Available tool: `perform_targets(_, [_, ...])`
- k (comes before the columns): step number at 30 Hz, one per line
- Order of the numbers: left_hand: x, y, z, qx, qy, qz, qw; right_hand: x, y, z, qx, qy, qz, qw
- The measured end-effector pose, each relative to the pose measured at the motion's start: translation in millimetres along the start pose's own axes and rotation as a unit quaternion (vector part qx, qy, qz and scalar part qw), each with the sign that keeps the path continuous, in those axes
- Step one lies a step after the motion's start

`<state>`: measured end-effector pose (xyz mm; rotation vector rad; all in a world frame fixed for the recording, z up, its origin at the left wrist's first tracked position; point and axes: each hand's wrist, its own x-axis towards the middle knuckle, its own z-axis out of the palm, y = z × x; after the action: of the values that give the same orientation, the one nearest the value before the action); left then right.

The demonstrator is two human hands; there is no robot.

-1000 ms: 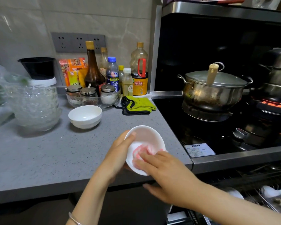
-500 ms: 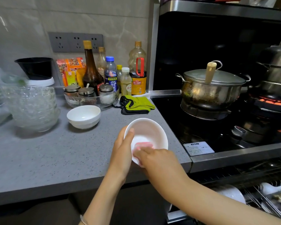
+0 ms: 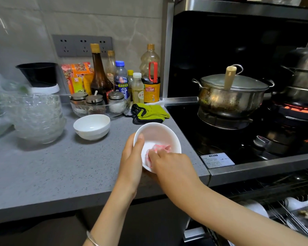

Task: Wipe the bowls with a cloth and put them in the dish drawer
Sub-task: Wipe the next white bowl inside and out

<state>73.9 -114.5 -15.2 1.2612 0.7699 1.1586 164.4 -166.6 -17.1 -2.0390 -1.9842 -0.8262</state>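
Head view: we find the left hand [image 3: 132,157] gripping a white bowl [image 3: 160,134] by its rim, tilted above the bench [image 3: 43,174] edge. The right hand [image 3: 169,162] has its fingers curled on a pink cloth [image 3: 160,148], pressed inside the bowl. We judge wiping is in hand. Next: carry the bowl to the open drawer [image 3: 274,210] at lower right, then fetch the second bowl [image 3: 92,126]. One bottle [image 3: 150,89] label reads 海天酱油; the hob sticker [image 3: 217,159] is illegible.

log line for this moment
left hand: holds white ceramic bowl | right hand: presses pink cloth inside it | second white bowl: on grey counter
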Motion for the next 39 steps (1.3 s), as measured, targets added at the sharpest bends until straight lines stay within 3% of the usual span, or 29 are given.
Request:
perform_targets(4, [-1.3,2.8,-1.2,0.010,0.005,0.003,1.000,0.2,3.5,-0.9,0.046,0.008,-0.035,0.998])
perform_targets(7, [1.8,8.2,-7.1,0.038,-0.031,-0.002,0.999,4.2,18.7,-4.0,0.228,0.039,-0.033,0.972])
perform_targets(9, [7.1,8.6,-12.3,0.055,-0.072,-0.022,0.996,8.9,28.4,-22.2,0.422,0.007,0.021,0.906])
perform_targets(12, [16.8,10.8,-18.6,0.054,-0.078,-0.038,0.995,15.4,37.7,-48.0,0.665,-0.032,0.108,0.738])
perform_targets(14, [25.3,12.8,-21.5,-0.035,-0.104,-0.103,0.989,19.5,43.2,-53.8,0.695,-0.039,0.154,0.701])
perform_targets(17, [31.6,18.2,-22.9,-0.178,-0.141,-0.202,0.953,23.6,50.6,-50.7,0.743,-0.055,0.192,0.639])
perform_targets(20, [33.4,19.3,-18.6,-0.240,-0.147,-0.235,0.930,27.0,53.3,-43.1,0.772,-0.071,0.204,0.598])
perform_targets(25, [29.9,16.8,-18.9,-0.249,-0.135,-0.193,0.940,28.1,60.1,-35.1,0.769,-0.102,0.230,0.587])
perform_targets(31, [34.4,24.1,-22.6,-0.339,-0.102,-0.149,0.923,23.2,62.1,-17.8,0.778,-0.170,0.233,0.559])
perform_targets(33, [34.8,24.3,-23.7,-0.349,-0.092,-0.142,0.922,23.8,59.1,-10.5,0.783,-0.151,0.267,0.541])
perform_targets(35, [32.1,25.0,-24.0,-0.356,-0.077,-0.129,0.922,25.1,55.7,-7.3,0.794,-0.080,0.302,0.522])
perform_targets(37, [29.9,26.7,-23.7,-0.348,-0.072,-0.114,0.928,25.8,54.0,-9.3,0.781,0.027,0.303,0.546])
perform_targets(39, [28.2,28.7,-21.3,-0.331,-0.063,-0.102,0.936,25.7,49.9,-16.4,0.734,0.121,0.240,0.624])
